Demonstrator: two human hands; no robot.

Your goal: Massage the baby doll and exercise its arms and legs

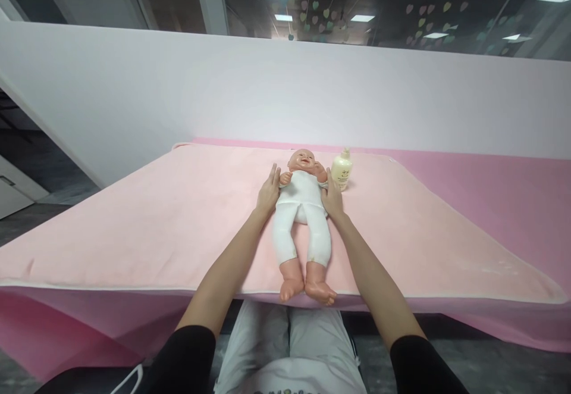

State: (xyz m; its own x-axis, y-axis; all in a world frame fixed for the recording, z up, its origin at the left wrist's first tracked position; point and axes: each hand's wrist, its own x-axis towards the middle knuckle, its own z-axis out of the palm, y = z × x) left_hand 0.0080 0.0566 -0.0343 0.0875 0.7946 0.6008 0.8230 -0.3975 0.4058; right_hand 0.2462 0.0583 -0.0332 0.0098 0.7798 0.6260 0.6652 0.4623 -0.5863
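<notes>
A baby doll (304,188) with a white cloth body lies on its back, head toward the wall and bare feet at the table's front edge. My left hand (268,191) rests along the doll's side by its arm, fingers stretched out. On the other side my right hand (332,196) lies against the doll's body and arm, its fingers extended too. Both hands flank the doll at chest height, and neither is wrapped round it. A pale yellow pump bottle (342,169) stands upright just beyond my right hand.
A light pink mat (156,221) with a white edge covers much of the table, over a darker pink cloth (504,203). Behind it rises a white wall (285,90) with dark glass (379,1) above. My legs (289,334) are below the front edge.
</notes>
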